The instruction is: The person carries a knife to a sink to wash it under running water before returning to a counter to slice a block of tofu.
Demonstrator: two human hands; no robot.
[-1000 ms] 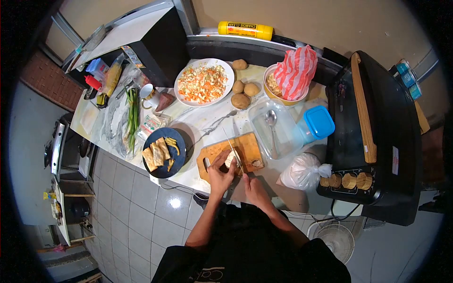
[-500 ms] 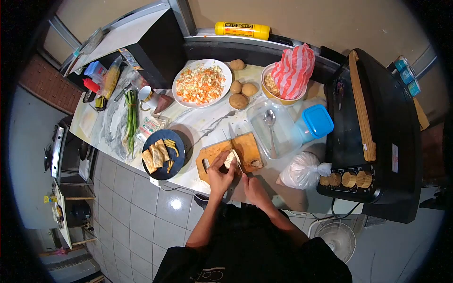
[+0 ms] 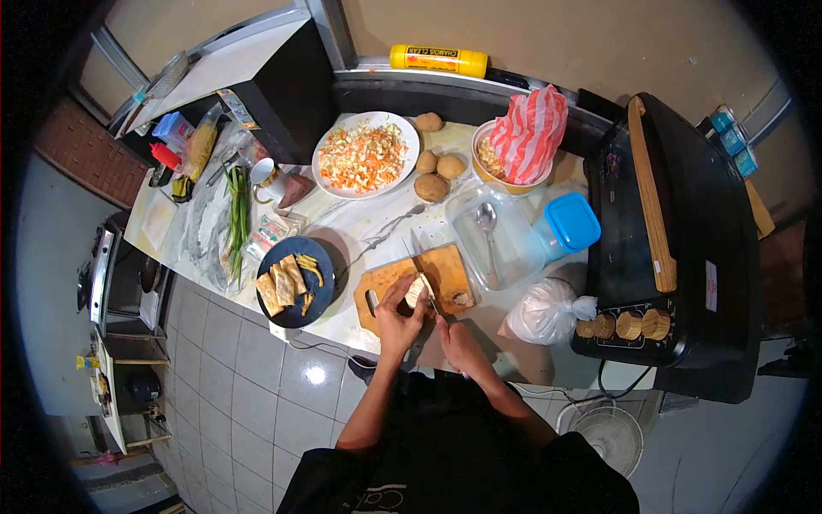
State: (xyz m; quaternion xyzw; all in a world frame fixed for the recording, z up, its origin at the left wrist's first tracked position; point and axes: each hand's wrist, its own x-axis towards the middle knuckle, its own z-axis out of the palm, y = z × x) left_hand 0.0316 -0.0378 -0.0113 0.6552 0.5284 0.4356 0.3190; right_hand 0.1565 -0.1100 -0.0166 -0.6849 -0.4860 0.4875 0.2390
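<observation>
Over a wooden cutting board (image 3: pixel 445 265), my left hand (image 3: pixel 399 321) is closed around a pale, whitish piece of food (image 3: pixel 418 289). My right hand (image 3: pixel 463 347) is closed on the handle of a small knife (image 3: pixel 434 307), whose blade rests against the right side of that piece. Near the board's right edge lies a small pale scrap (image 3: pixel 463 299). Another blade (image 3: pixel 413 244) shows at the board's top edge. A dark plate (image 3: pixel 318 300) with folded pastry pieces stands left of the board.
Behind are a plate of chopped vegetables (image 3: pixel 363 156), several potatoes (image 3: pixel 431 188) and a bowl with a striped bag (image 3: pixel 529 133). To the right are a plastic container with a spoon (image 3: pixel 514 265), a blue-lidded tub (image 3: pixel 572 223), a tied bag (image 3: pixel 545 315) and a black oven (image 3: pixel 685 257).
The view has shifted slightly. Both hands keep nearly the same place on the food piece and the knife.
</observation>
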